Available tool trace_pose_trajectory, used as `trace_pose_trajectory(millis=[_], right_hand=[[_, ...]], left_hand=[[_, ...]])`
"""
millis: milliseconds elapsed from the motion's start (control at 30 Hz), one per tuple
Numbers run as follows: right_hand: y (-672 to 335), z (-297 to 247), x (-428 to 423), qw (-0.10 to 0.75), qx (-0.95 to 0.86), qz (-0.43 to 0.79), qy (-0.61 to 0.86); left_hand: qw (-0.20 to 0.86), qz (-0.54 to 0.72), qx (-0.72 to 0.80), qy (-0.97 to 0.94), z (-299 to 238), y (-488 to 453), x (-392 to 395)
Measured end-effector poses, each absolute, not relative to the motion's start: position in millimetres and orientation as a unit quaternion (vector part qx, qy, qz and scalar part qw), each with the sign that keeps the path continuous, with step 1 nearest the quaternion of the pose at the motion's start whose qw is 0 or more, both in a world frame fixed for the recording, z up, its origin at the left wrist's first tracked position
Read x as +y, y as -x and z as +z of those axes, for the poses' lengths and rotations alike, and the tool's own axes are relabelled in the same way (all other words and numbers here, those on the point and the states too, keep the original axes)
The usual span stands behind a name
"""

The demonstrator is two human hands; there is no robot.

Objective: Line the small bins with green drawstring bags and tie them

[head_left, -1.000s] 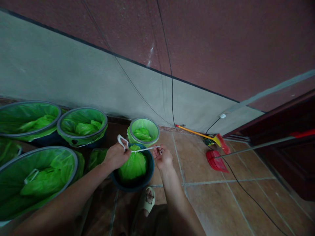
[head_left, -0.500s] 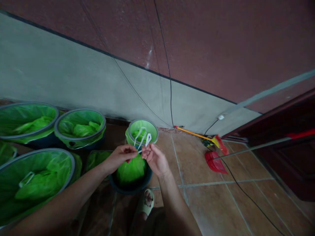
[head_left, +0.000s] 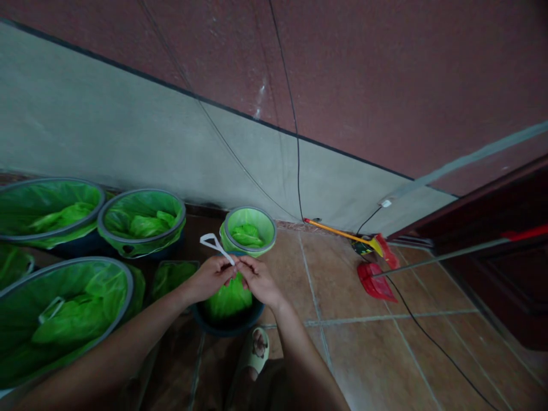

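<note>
Over the tiled floor (head_left: 363, 354), out from its wall-side edge, the green bag (head_left: 229, 299) sits inside a dark bucket (head_left: 226, 330), its top hidden under the fingers. The left hand (head_left: 209, 278) and right hand (head_left: 260, 281) meet above it, each grip narrow, fingertips pinched around a white drawstring (head_left: 223, 251) whose loop sticks up past the left knuckles. Whether a knot lies beneath the fingers cannot be seen.

The likeliest trouble, I judge, is slipping: the strip looks thin and smooth, so a light pinch pulled sideways could let one end go and leave the bag's mouth slack. A hard tug could instead snap the strip or tear the thin film where they join. If the hands drew apart unevenly, the loop could come through and undo any knot.

Lifting by the loop alone might drag the bag against the bucket's rim and split it. The small lined bin (head_left: 249, 209) stands just behind, toward the wall, so a wide swing could knock it. The slippered foot (head_left: 258, 349) is close enough to nudge the bucket.
</note>
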State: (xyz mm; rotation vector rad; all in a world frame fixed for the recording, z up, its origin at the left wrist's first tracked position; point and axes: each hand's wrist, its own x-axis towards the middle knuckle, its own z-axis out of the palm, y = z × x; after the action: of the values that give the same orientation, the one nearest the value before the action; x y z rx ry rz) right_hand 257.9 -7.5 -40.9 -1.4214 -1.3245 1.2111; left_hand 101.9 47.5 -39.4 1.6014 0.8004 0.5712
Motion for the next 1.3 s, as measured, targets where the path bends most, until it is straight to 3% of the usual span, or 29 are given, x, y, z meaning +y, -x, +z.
trace_pose_trajectory(millis=[133, 333, 567, 833, 1100, 1300], right_hand=[[-266.0, -46.0, -7.7, 0.391, -0.560, 0.415, 0.601], [-269.9, -40.4, -12.2, 0.338, -0.539, 0.481, 0.602], [-271.9, -44.2, -17.3, 0.260, -0.527, 0.540, 0.603], [-267.4, -54.8, -8.1, 0.408, -0.531, 0.378, 0.639], [-255.3, -43.5, -5.0, 0.438, -0.490, 0.460, 0.597], [-257.2, -40.3, -8.6, 0.414, -0.399, 0.541, 0.614]], left_hand=[[0.630, 0.281, 0.388, -0.611, -41.4, -102.6, 48.5], [0.680, 0.286, 0.446, -0.507, -44.0, -100.8, 49.6], [0.527, 0.282, 0.424, -0.681, -42.9, -92.4, 56.6], [0.433, 0.344, 0.330, -0.765, -56.6, -95.7, 50.7], [0.383, 0.358, 0.389, -0.757, -53.2, -102.1, 43.2], [0.489, 0.305, 0.400, -0.712, -47.5, -101.1, 50.4]])
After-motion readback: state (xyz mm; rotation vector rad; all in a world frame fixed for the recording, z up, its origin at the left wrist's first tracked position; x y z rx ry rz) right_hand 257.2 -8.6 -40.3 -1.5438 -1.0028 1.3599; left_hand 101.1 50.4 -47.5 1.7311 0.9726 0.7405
